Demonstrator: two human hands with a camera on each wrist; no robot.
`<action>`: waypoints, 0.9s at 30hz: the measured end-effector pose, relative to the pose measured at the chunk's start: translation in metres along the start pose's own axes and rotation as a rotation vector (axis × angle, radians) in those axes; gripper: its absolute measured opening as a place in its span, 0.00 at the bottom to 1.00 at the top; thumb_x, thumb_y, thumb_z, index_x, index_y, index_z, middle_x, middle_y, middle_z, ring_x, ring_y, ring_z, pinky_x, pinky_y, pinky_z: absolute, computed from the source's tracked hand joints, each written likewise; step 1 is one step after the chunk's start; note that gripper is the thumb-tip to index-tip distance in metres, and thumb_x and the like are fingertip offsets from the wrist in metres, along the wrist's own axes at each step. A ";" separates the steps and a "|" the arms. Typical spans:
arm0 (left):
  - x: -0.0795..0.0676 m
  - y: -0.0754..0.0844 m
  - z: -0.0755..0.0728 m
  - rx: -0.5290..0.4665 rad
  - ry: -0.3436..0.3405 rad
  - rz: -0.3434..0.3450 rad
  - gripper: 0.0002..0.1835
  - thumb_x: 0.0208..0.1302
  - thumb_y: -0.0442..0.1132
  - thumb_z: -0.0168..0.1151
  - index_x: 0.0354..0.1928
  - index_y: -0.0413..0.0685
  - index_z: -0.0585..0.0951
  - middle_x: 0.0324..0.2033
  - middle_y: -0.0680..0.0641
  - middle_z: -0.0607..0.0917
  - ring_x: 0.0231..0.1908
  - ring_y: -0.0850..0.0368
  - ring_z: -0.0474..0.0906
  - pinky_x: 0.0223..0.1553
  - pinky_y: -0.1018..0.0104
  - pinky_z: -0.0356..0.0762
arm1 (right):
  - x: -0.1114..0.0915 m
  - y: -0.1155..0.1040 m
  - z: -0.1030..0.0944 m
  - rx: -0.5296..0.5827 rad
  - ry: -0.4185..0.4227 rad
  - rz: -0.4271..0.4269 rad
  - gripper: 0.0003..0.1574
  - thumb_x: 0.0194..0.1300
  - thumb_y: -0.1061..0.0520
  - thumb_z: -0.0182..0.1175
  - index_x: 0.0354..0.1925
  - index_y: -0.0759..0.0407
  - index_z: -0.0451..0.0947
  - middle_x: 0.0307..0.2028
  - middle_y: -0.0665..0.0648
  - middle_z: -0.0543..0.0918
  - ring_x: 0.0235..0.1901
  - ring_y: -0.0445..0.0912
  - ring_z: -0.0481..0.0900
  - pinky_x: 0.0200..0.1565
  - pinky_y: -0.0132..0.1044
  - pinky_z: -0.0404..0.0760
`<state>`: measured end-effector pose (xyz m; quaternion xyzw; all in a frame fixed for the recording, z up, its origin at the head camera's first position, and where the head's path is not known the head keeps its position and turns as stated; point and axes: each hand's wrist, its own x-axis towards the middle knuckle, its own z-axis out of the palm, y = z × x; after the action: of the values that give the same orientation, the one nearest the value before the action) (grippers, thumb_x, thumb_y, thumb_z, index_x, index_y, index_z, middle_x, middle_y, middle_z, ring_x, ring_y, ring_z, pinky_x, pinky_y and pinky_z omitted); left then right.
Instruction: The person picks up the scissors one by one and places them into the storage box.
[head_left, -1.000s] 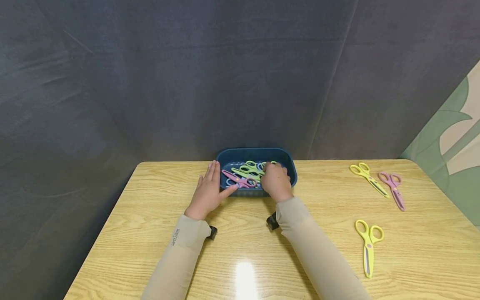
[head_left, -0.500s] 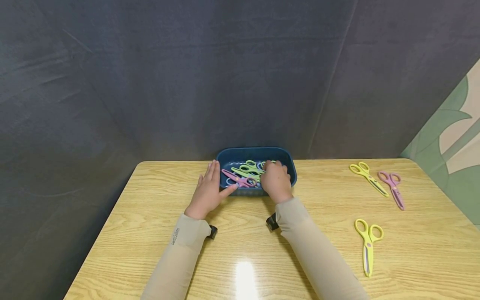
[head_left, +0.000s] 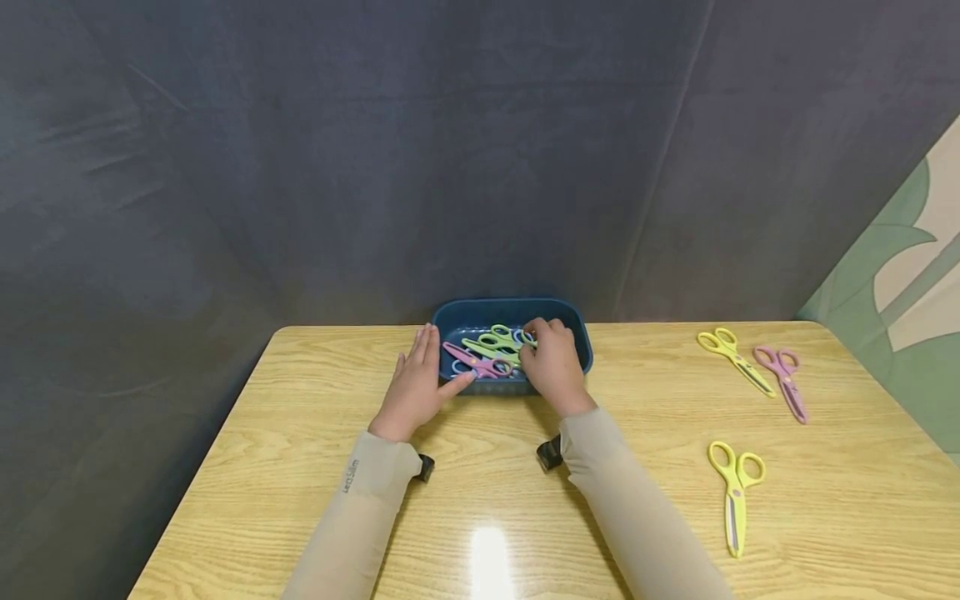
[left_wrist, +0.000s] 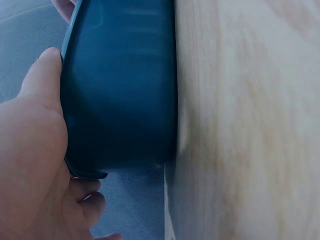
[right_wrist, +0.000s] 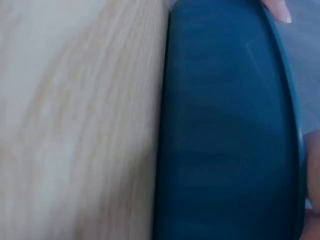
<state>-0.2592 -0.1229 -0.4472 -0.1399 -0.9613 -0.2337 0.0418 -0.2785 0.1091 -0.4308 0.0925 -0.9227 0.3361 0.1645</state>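
SCISSORS IN PLASTIC BIN, WITH TWO HANDS

Change: the right hand [head_left: 553,362] has shifted slightly, its index finger and thumb spreading to reveal more of the green scissors [head_left: 487,348] — handling appears confined to the bin. Whether it pinches anything cannot be told. Left hand [head_left: 412,383], apart from the right: straight fingers along the bin's left side, thumb over the near rim.

Blue bin [head_left: 480,313]: smooth plastic, rounded rectangle, at the far table edge. Also inside: pink scissors [head_left: 471,358], looped handles.

Wood-grain table [head_left: 300,433], right side: far yellow scissors [head_left: 738,362], near yellow scissors [head_left: 737,496], mauve scissors [head_left: 783,382].
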 end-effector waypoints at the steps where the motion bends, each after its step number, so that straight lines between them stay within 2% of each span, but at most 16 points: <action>1: 0.000 0.000 0.000 0.000 0.000 -0.003 0.55 0.71 0.68 0.52 0.80 0.37 0.42 0.80 0.38 0.43 0.79 0.46 0.36 0.74 0.38 0.42 | -0.001 0.001 -0.001 0.025 0.006 -0.018 0.17 0.68 0.64 0.56 0.53 0.68 0.79 0.44 0.66 0.77 0.43 0.60 0.72 0.45 0.53 0.74; 7: -0.002 -0.001 0.000 -0.001 0.000 -0.002 0.55 0.71 0.68 0.52 0.80 0.38 0.41 0.80 0.38 0.44 0.79 0.45 0.37 0.74 0.37 0.41 | -0.006 0.005 -0.005 0.144 0.029 -0.068 0.18 0.69 0.65 0.58 0.56 0.67 0.78 0.45 0.66 0.76 0.44 0.59 0.73 0.46 0.53 0.75; 13: -0.002 -0.001 0.001 0.006 0.000 -0.005 0.54 0.71 0.67 0.52 0.80 0.38 0.42 0.80 0.38 0.44 0.79 0.45 0.37 0.74 0.38 0.41 | -0.010 0.009 -0.013 0.181 0.013 -0.089 0.20 0.70 0.64 0.58 0.58 0.67 0.77 0.48 0.68 0.76 0.48 0.61 0.75 0.49 0.55 0.76; 20: -0.001 0.000 -0.001 0.004 -0.013 -0.016 0.54 0.71 0.68 0.52 0.80 0.39 0.41 0.80 0.39 0.43 0.79 0.47 0.35 0.75 0.39 0.40 | -0.017 0.009 -0.032 0.164 -0.045 -0.076 0.23 0.70 0.63 0.58 0.62 0.68 0.74 0.52 0.69 0.74 0.52 0.63 0.73 0.53 0.56 0.75; 27: 0.000 0.001 0.001 0.008 -0.003 -0.008 0.54 0.71 0.67 0.52 0.80 0.38 0.41 0.80 0.39 0.44 0.79 0.44 0.38 0.75 0.39 0.41 | -0.028 0.005 -0.059 0.084 -0.103 -0.055 0.26 0.72 0.62 0.57 0.65 0.70 0.71 0.56 0.72 0.71 0.55 0.65 0.74 0.55 0.58 0.76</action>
<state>-0.2589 -0.1220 -0.4473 -0.1363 -0.9628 -0.2298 0.0399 -0.2400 0.1526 -0.4013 0.1419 -0.9122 0.3646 0.1220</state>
